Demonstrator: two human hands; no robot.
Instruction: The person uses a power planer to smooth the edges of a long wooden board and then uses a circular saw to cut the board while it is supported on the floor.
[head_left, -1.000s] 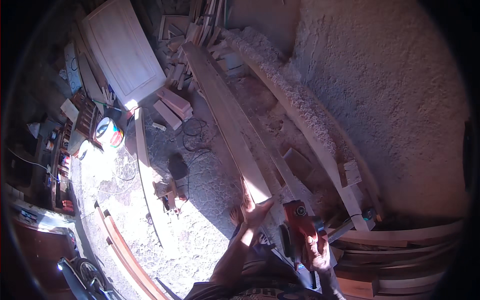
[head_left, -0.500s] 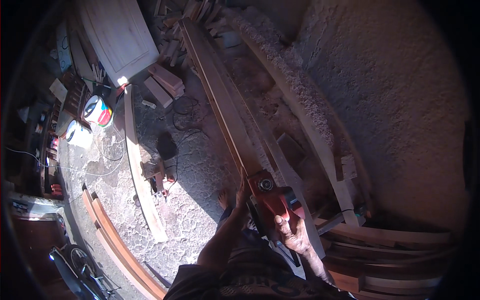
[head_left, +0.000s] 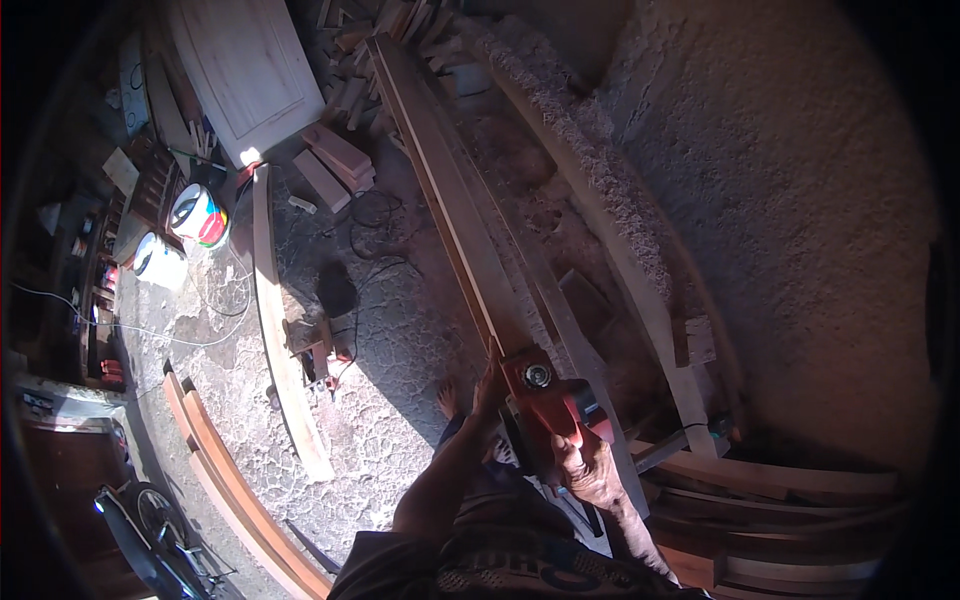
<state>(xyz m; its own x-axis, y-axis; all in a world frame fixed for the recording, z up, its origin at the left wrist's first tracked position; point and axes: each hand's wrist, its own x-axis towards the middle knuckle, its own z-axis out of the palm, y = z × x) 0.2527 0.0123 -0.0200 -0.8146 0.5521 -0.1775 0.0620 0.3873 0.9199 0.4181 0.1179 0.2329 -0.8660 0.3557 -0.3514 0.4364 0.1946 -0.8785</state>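
A red electric planer (head_left: 545, 395) is sitting on the near end of a long wooden plank (head_left: 450, 200), which is running away from the person toward a heap of offcuts (head_left: 370, 40) at the far side. The right hand (head_left: 590, 470) is wrapping closed around the planer's rear handle; the left hand (head_left: 490, 385) is pressing against the plank's left edge just beside the tool's nose, fingers together — whether they are curling under the board cannot be told. The plank is lying pale and sunlit along its top face, darker along its right side.

To the far left, two round white buckets are standing near each other: one (head_left: 197, 213) is wearing a bright label in red, blue and yellow patches, the other (head_left: 160, 260) is showing a plain white side with a dark rim. A pale panelled door (head_left: 245, 70) is leaning above them. A second loose board (head_left: 280, 330) is lying on the cracked concrete floor (head_left: 390, 440) — cables are trailing across it. Curved timber pieces (head_left: 230, 490) are resting at lower left, and a rough plastered wall (head_left: 800, 200) is filling the right.
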